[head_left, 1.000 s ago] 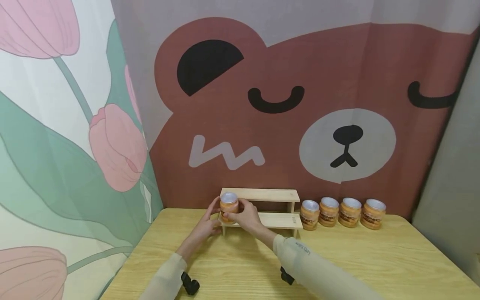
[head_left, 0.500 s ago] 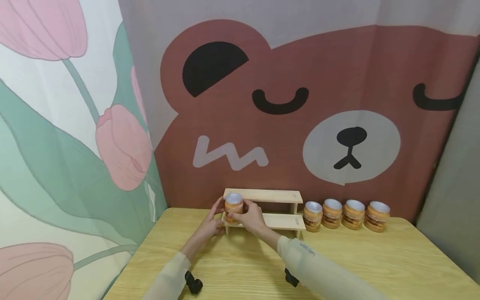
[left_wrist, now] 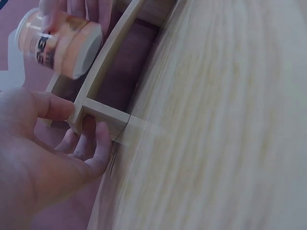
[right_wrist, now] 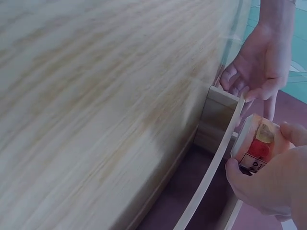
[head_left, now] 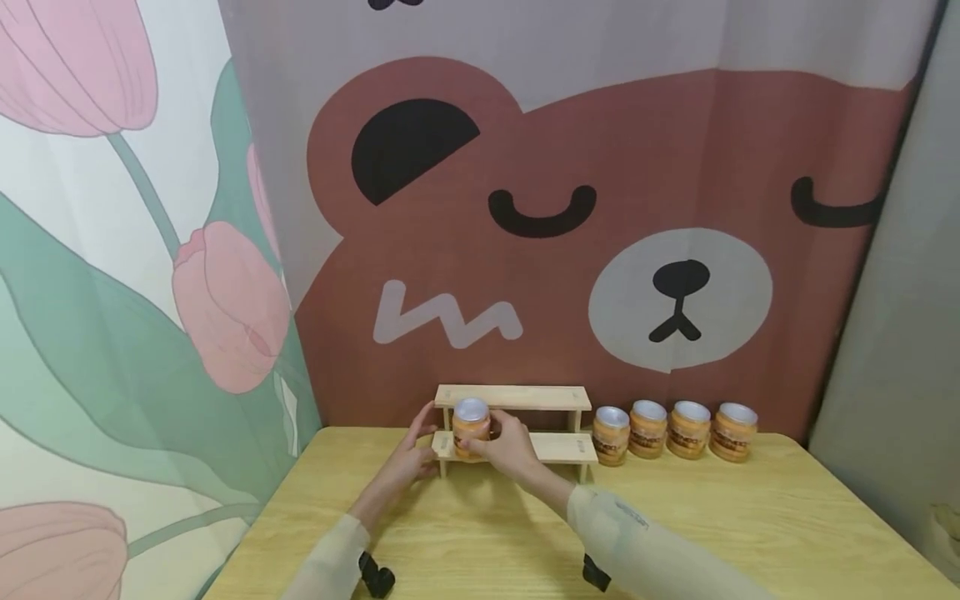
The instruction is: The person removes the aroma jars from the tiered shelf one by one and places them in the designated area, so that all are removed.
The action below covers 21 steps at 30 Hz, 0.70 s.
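A small two-tier wooden shelf (head_left: 555, 447) stands at the back of the table. My left hand (head_left: 405, 454) pinches the left end of its lower board, thumb on top and fingers beneath, as the left wrist view shows. My right hand (head_left: 513, 450) grips an orange jar (head_left: 471, 429) with a silvery lid, thumb on its front. The jar is at the left part of the lower board; whether its base touches the wood I cannot tell. In the right wrist view the same jar (right_wrist: 261, 146) shows a red and yellow label between thumb and fingers.
Several matching jars (head_left: 688, 429) stand in a row on the table, right of the shelf. The upper board (head_left: 517, 397) lies behind and above the lower one. A curtain with a bear print (head_left: 555, 317) hangs directly behind the table (head_left: 465, 542).
The jar in my right hand has shifted slightly right relative to the shelf. A gap has opened between my left fingers and the jar. The head view has also shifted a little.
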Available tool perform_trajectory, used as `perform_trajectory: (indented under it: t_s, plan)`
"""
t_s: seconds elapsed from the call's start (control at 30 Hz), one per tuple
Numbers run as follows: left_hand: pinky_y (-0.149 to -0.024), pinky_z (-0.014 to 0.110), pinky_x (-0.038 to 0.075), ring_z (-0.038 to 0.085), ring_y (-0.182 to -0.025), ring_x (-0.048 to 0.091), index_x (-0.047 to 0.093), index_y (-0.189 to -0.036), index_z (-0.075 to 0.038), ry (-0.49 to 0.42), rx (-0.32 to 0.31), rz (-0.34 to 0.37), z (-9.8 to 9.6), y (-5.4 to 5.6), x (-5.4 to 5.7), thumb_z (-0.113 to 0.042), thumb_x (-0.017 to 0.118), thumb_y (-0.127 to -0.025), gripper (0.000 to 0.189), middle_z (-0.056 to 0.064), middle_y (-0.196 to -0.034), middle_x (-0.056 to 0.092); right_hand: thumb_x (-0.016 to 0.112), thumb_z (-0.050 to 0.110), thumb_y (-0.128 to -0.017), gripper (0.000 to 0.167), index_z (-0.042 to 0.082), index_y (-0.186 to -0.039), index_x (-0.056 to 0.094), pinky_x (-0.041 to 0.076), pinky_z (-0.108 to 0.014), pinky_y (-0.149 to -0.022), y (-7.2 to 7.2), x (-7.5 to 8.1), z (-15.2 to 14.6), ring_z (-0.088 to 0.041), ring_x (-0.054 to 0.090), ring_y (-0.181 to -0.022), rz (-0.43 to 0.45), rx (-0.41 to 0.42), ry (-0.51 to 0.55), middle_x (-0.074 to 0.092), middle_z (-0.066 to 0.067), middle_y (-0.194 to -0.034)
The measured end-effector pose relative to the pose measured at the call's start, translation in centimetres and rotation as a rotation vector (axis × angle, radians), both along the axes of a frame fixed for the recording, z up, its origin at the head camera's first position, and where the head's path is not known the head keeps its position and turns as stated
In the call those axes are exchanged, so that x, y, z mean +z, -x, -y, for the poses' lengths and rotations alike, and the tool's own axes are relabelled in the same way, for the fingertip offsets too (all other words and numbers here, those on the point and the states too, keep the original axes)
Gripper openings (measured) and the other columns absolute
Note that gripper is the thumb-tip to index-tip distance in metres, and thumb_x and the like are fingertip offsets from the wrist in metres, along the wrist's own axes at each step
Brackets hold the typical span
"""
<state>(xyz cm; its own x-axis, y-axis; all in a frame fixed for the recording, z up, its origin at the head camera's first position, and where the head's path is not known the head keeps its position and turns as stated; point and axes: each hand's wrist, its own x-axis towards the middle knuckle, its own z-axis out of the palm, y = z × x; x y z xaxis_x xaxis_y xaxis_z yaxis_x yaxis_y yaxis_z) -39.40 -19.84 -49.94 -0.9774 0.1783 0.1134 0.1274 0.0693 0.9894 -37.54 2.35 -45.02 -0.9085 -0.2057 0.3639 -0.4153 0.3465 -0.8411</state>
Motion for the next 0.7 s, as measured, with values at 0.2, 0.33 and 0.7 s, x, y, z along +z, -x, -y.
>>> perform_trajectory:
  t_s: [0.2,0.33,0.7]
  plan:
    - [-0.074,0.041,0.052,0.034,-0.095,0.057,0.014,-0.164,-0.039,-0.004,-0.004,-0.001,0.1,0.2,-0.2,0.009,0.053,-0.087,0.099,0.024,-0.158,0.021,0.088,0.021,-0.082,0.063,-0.001,-0.134,0.061,0.056,-0.035,-0.075,-1.0,0.3,-1.5,-0.025,0.067,-0.098,0.026,-0.008,0.018,0.070,-0.010,-0.113]
    - [-0.074,0.041,0.051,0.032,-0.091,0.055,0.015,-0.164,-0.040,-0.013,-0.009,-0.007,-0.1,0.5,-0.2,0.009,0.053,-0.088,0.098,0.023,-0.158,0.020,0.087,0.020,-0.083,0.063,-0.002,-0.136,0.059,0.057,-0.037,-0.075,-1.6,0.8,-3.0,-0.029,0.066,-0.101,0.030,-0.006,0.023,0.069,-0.011,-0.115]
    - [-0.072,0.041,0.051,0.031,-0.088,0.051,0.016,-0.163,-0.040,-0.014,-0.009,-0.005,0.2,0.6,-0.5,0.007,0.055,-0.089,0.097,0.021,-0.158,0.023,0.087,0.021,-0.083,0.060,-0.003,-0.132,0.062,0.056,-0.036,-0.075,-2.5,0.6,-6.7,-0.026,0.067,-0.100,0.002,-0.023,-0.007,0.070,-0.010,-0.114]
